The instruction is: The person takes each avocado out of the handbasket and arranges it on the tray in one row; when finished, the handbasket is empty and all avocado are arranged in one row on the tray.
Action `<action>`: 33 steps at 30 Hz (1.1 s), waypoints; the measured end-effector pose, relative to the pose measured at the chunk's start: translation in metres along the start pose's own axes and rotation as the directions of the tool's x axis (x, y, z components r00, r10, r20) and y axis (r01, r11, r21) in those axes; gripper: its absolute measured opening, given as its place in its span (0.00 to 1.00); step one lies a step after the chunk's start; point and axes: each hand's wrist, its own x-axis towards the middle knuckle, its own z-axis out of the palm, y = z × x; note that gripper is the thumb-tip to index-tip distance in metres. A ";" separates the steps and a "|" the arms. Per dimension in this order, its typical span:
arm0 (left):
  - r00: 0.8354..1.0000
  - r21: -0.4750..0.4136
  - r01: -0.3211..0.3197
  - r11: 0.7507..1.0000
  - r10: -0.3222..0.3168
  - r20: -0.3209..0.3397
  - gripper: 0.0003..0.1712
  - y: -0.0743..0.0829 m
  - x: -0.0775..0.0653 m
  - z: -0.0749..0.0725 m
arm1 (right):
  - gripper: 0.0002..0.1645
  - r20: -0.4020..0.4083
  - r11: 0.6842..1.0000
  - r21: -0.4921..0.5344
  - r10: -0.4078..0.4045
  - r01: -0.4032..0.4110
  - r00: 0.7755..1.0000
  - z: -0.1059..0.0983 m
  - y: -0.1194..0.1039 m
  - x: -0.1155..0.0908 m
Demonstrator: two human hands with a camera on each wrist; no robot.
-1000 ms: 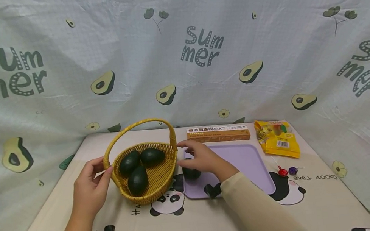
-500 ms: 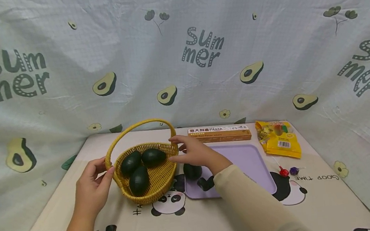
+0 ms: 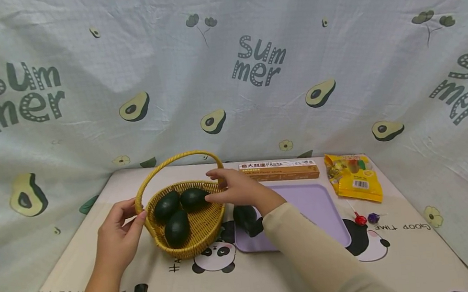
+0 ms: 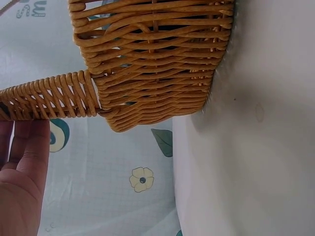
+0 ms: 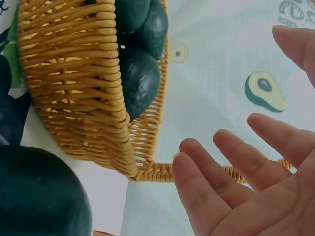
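A yellow wicker basket (image 3: 202,234) with a tall arched handle stands on the table and holds three dark green avocados (image 3: 177,228). At the left foot of the handle, my left hand (image 3: 118,234) pinches it between thumb and fingers. In the left wrist view the fingers (image 4: 34,147) touch the handle's wrapped base. My right hand (image 3: 243,188) is at the basket's right side, fingers spread beside the handle's other foot. The right wrist view shows these fingers (image 5: 197,191) loosely extended, gripping nothing. Another avocado (image 3: 244,216) lies on the tray below the right wrist.
The lilac tray (image 3: 310,204) lies right of the basket. Behind it is a pasta box (image 3: 289,172). Farther right are a yellow snack bag (image 3: 357,180), a red lollipop (image 3: 360,219) and a purple lollipop (image 3: 373,218). A printed cloth (image 3: 256,114) hangs around the table.
My right hand has moved left and slightly up, from beside the basket's rim to over it at the handle's right foot. My left hand has stayed at the handle.
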 end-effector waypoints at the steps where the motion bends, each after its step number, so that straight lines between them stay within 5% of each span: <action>1: 1.000 0.000 0.001 1.000 -0.001 0.000 0.19 0.000 0.000 0.000 | 0.42 0.004 1.000 -0.009 -0.003 0.003 1.000 0.000 -0.001 0.001; 33: 1.000 -0.015 0.012 1.000 -0.012 0.013 0.18 -0.003 0.000 -0.001 | 0.39 0.078 0.998 -0.055 0.040 -0.036 0.996 0.017 -0.006 0.037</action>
